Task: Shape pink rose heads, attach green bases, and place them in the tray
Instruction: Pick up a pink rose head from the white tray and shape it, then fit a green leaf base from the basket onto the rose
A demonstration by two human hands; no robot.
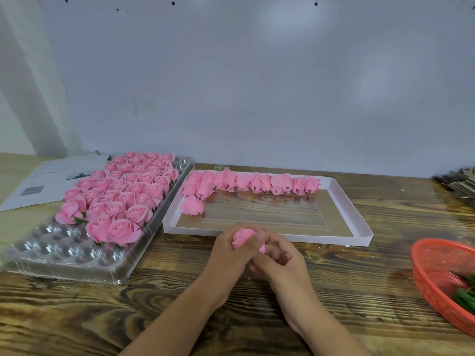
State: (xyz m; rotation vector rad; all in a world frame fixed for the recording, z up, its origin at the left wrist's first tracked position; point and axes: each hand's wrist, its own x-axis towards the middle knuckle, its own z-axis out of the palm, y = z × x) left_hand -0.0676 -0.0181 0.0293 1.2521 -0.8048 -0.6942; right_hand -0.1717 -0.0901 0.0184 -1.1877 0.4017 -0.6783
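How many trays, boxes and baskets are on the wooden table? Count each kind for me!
Clear plastic tray with round cups: 1
White shallow cardboard box: 1
Red plastic mesh basket: 1
Total: 3

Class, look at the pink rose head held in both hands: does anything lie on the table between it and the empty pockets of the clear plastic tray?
Nothing visible does. Bare wooden table separates the pink rose head from the clear plastic tray, whose near pockets are empty.
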